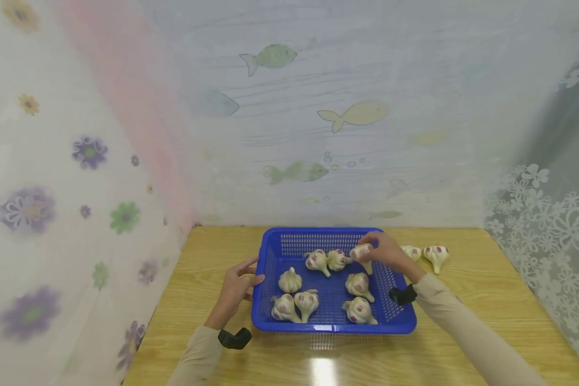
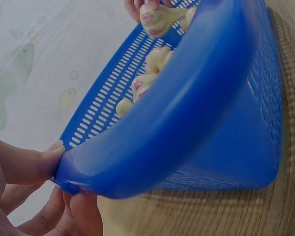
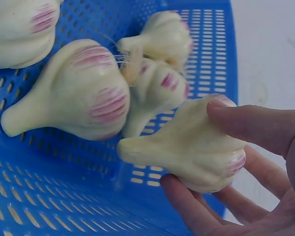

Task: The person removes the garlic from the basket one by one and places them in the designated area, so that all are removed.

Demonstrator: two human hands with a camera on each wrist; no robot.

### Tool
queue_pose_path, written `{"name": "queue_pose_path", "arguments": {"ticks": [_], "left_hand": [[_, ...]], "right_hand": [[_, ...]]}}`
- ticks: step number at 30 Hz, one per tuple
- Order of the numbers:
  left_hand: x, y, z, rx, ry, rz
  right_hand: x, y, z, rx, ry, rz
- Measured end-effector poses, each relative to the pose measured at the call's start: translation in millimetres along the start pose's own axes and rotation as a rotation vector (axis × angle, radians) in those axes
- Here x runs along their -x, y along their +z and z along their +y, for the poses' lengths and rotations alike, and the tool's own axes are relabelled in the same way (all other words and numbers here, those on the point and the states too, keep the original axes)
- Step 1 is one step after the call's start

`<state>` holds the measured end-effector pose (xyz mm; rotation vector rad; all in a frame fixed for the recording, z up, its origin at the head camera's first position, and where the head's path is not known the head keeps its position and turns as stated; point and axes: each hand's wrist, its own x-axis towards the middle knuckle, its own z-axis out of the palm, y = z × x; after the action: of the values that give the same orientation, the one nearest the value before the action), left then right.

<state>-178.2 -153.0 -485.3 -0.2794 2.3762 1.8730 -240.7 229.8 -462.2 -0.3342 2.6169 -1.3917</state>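
Observation:
A blue plastic basket (image 1: 334,328) with slotted walls stands on the wooden table, several garlic bulbs with purple marks lying inside it. My left hand (image 1: 235,288) pinches the basket's left rim (image 2: 152,132), thumb above and fingers beneath. Over the basket's far right part, my right hand (image 1: 386,251) holds one garlic bulb (image 3: 187,145) between thumb and fingers, its stem pointing away from the palm. Near that held bulb lies another large garlic bulb (image 3: 83,93). Three bulbs sit at the basket's near left, among them a plainer whitish one (image 1: 290,281).
Outside the basket on the right, two garlic bulbs (image 1: 436,258) lie on the table (image 1: 468,300), one partly hidden by my right hand. Patterned curtains with fish (image 1: 299,171) and flowers (image 1: 124,217) hang behind the table and at both sides.

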Motion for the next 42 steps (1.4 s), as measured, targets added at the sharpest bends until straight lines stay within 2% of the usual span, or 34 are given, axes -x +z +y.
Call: {"name": "queue_pose_path", "arguments": {"ticks": [3, 12, 17, 31, 42], "left_hand": [[0.2, 0.1, -0.4, 0.003, 0.006, 0.003], [0.0, -0.3, -1.0, 0.017, 0.008, -0.002], [-1.2, -0.9, -1.8, 0.027, 0.009, -0.007], [-1.4, -0.5, -3.8, 0.031, 0.006, -0.012], [-0.8, -0.4, -3.7, 0.034, 0.007, -0.012]], "right_hand": [[3.3, -5.5, -3.6, -0.021, 0.002, -0.007], [14.5, -21.6, -9.5, -0.066, -0.057, -0.02], [22.3, -30.1, -12.2, -0.092, -0.041, -0.037], [35.9, -52.4, -13.4, -0.086, 0.02, -0.005], [46.4, -65.4, -11.2, -0.048, -0.002, 0.008]]}}
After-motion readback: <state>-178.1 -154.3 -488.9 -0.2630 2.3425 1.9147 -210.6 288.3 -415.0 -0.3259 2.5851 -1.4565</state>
